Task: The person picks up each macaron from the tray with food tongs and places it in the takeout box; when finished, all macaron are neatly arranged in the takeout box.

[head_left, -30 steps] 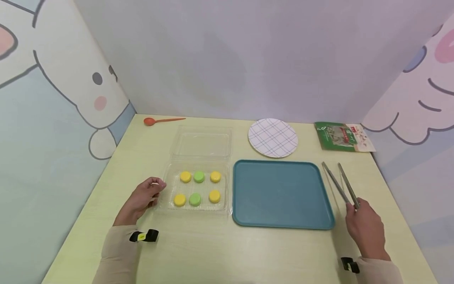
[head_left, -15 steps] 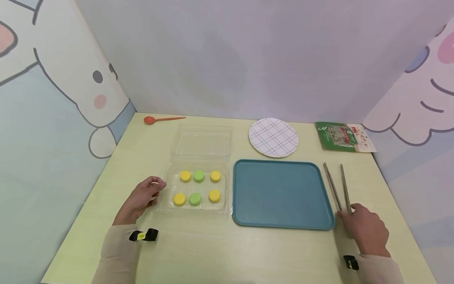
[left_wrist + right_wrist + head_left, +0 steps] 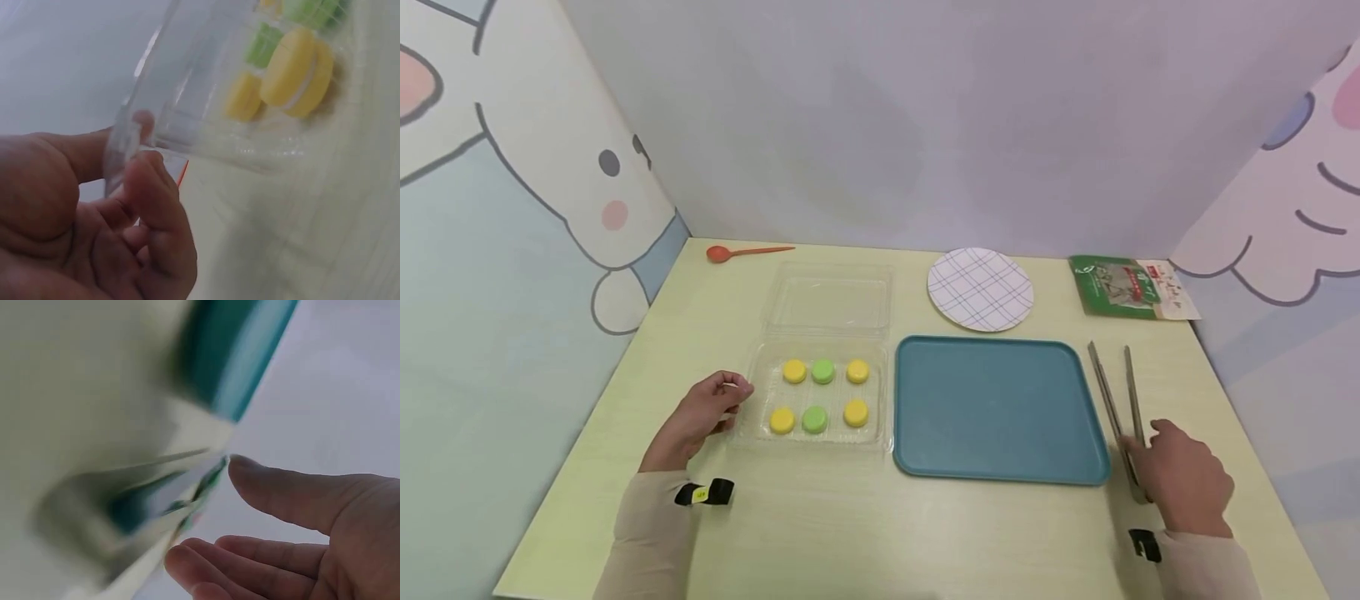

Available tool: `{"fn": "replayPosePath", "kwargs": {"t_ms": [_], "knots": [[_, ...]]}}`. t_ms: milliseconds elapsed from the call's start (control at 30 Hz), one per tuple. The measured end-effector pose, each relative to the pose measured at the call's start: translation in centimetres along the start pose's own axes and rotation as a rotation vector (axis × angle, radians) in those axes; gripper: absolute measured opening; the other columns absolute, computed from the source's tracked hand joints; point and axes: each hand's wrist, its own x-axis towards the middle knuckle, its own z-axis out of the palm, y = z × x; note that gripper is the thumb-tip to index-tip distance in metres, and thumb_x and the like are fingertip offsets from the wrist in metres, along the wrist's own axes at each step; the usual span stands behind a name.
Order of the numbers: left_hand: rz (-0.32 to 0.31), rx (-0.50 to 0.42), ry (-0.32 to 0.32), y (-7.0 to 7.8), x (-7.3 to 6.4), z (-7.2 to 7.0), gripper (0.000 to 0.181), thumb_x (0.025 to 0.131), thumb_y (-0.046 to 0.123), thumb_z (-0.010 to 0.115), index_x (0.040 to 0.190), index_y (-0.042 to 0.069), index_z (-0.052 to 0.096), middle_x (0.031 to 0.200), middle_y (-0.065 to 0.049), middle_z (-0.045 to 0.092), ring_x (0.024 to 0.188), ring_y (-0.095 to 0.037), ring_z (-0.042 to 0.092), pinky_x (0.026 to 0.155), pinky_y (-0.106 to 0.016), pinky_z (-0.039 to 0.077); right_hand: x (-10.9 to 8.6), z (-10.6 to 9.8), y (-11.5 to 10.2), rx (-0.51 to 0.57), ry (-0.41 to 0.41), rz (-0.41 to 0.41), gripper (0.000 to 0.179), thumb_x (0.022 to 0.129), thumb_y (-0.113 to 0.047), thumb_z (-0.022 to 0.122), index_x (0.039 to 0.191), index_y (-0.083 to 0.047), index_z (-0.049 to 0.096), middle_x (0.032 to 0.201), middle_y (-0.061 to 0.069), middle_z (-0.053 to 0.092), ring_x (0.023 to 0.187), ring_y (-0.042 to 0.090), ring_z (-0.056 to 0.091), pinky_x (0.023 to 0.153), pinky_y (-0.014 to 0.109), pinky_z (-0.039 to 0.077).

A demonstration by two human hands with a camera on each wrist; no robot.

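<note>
With thumb and finger, my left hand [image 3: 703, 408] pinches the left rim of an open clear plastic container [image 3: 835, 396]. Several yellow and green macarons sit inside it; the left wrist view shows the white filling of a yellow macaron [image 3: 297, 72]. At the right, metal tongs [image 3: 1106, 390] lie on the table beside the tray, arms spread and bend toward me. My right hand [image 3: 1187, 479] is just over their bend end, partly covering it. In the right wrist view its thumb and fingers stand apart around nothing, with the blurred tongs [image 3: 69, 512] beyond the fingertips.
A blue rectangular tray [image 3: 1000, 408] lies between container and tongs. Along the back are a red spoon [image 3: 718, 254], the container's raised clear lid [image 3: 831, 300], a checked round plate [image 3: 980, 289] and a green-and-white food packet [image 3: 1120, 287]. Walls border the table.
My right hand has lowered the tongs onto the table and let go of them, shifting slightly right. The left hand stays at the container's rim.
</note>
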Motion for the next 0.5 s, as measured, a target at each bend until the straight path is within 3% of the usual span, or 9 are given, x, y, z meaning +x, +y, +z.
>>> {"fn": "replayPosePath", "kwargs": {"t_ms": [167,300,500], "knots": [[0.003,0.097,-0.055,0.3,0.2,-0.8,0.039,0.104,0.032,0.059,0.127,0.003,0.049,0.104,-0.009,0.057,0.088,-0.02,0.055,0.074,-0.03,0.051,-0.7,-1.4,-4.2,0.019,0.107,-0.166,0.058,0.097,-0.04,0.064,0.13,0.006,0.054,0.116,0.029,0.064,0.084,0.044,0.066,0.054,0.048,0.048],[0.031,0.129,-0.106,0.4,0.3,-2.0,0.044,0.106,0.033,0.053,0.132,-0.002,0.047,0.117,-0.014,0.057,0.099,-0.02,0.055,0.08,-0.03,0.053,-1.4,-2.0,-9.4,0.062,0.141,-0.378,0.056,0.097,-0.036,0.066,0.135,0.003,0.056,0.118,0.023,0.067,0.096,0.038,0.068,0.065,0.049,0.051],[0.103,0.106,-0.121,1.4,1.8,-3.5,0.046,0.107,0.03,0.051,0.131,-0.008,0.045,0.115,-0.015,0.055,0.1,-0.016,0.056,0.088,-0.031,0.053,-0.1,-0.5,-17.1,0.13,0.051,-0.622,0.046,0.098,-0.033,0.066,0.134,-0.003,0.062,0.116,0.013,0.07,0.101,0.03,0.068,0.079,0.05,0.052]]}}
